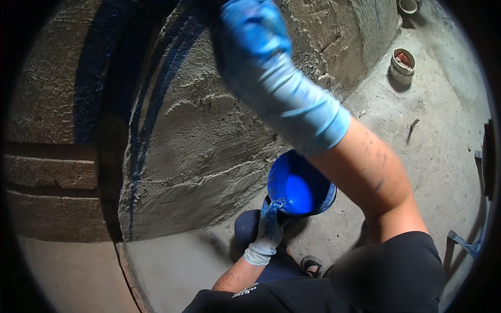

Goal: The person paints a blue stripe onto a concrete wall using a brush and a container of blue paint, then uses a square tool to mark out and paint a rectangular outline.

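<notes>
My left hand [269, 221], in a paint-smeared pale glove, is closed on the near rim of a bucket [280, 175]. Bright blue paint [299, 194] lies inside, and the bucket tilts toward me. Raised high against the wall, my right hand [257, 31] wears a long light-blue glove stained darker blue. Its fingers are curled and blurred; whatever they grip is lost in the dark at the top edge. The rough cement wall [209, 141] carries blue paint streaks [166, 86] along its edge. Farther left runs a broad dark blue band [93, 73].
A small bucket [401, 73] with reddish contents stands on the concrete floor [386, 109] at the right, with another container [408, 6] behind it. A thin stick [412, 129] lies nearer. Blue-stained metal legs [472, 245] show at the right rim. My sandalled foot [311, 265] is below the bucket.
</notes>
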